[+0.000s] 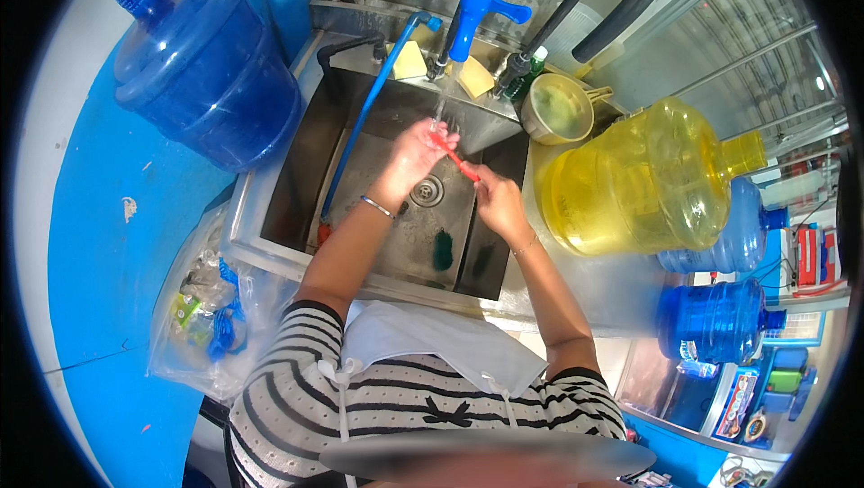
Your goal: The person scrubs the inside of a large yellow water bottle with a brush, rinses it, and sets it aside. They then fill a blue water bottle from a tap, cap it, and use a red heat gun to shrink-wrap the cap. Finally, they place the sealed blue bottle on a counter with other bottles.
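Over the sink [378,249], both my hands are on a slim red stick-like tool [457,160], whose exact kind I cannot make out. My right hand [500,206] grips its lower right end. My left hand [416,157], palm partly turned up, has its fingers curled round the upper left end, which they partly hide. Water falls onto the left fingers from the tap [475,20] with a blue lever. Beneath the hands is the round metal drain [427,190], and a dark green scouring pad [443,250] lies on the sink floor nearby.
A blue hose [367,108] hangs into the sink's left side. Yellow sponges [408,60] and a pale pot [560,108] line the back ledge. Large water jugs stand around: blue [207,65] at left, yellow [639,184] at right. A clear bag of rubbish [202,317] hangs lower left.
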### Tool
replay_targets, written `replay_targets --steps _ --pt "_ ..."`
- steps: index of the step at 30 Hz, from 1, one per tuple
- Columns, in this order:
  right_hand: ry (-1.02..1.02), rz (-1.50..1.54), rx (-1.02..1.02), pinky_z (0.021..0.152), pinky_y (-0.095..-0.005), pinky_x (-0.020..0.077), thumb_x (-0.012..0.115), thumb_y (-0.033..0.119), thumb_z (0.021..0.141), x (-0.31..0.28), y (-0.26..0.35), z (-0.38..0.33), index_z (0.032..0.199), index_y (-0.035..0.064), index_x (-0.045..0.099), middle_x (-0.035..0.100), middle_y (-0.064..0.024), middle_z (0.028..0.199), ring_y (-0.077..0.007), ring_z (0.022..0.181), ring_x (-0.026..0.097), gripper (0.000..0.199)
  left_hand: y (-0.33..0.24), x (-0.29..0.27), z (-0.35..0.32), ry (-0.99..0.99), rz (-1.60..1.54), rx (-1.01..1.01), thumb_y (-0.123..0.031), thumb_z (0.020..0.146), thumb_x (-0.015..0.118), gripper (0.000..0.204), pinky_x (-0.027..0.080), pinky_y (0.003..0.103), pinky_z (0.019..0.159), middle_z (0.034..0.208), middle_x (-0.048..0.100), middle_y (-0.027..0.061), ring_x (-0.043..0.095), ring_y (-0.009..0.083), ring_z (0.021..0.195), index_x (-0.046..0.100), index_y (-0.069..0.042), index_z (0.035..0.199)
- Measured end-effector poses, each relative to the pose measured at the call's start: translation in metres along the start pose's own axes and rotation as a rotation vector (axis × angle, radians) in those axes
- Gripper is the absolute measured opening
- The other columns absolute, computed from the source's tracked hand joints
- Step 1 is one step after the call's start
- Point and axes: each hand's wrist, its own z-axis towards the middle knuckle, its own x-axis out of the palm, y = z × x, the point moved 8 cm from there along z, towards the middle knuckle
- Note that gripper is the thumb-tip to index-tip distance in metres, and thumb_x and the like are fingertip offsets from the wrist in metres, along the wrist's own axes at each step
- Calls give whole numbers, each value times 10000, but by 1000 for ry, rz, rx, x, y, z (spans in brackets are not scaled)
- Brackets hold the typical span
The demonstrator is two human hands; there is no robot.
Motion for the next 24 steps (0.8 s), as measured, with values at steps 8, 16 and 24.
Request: replay_targets --steps 8,16,24 --pt "105 38 -17 746 -418 526 584 8 847 -12 -6 -5 1208 130 640 663 -213 978 -418 858 645 386 9 -29 11 -60 5 -41 -23 946 509 175 531 475 944 930 599 133 626 318 944 547 63 1093" --pt "-395 -442 215 812 -483 526 587 137 865 -96 -90 50 1314 10 553 691 -255 855 -484 905 637 467 9 -8 5 98 -123 -89 -167 1020 446 306 534 392 948 1033 618 166 616 266 1003 539 91 1157" --pt "-357 -4 -106 842 -384 538 661 23 822 -103 20 93 1310 64 584 596 -225 1169 -312 959 657 496 6 -5 -19 94 -223 -198 -61 946 504 259 509 434 1003 1084 601 204 595 344 1077 512 118 1134"
